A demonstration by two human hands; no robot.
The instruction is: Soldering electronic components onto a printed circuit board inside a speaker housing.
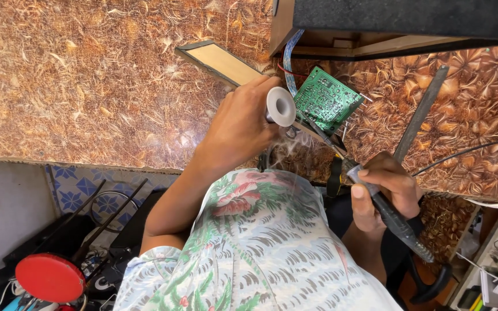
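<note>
Nearest, the right hand has its fingers wrapped around a soldering iron. Beyond, the left hand grips a white solder spool. Farther still, a green circuit board lies on the patterned brown worktop, smoke rising beside it.

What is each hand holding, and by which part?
Left hand grips a solder spool by its body; right hand holds a soldering iron by its handle.
</note>
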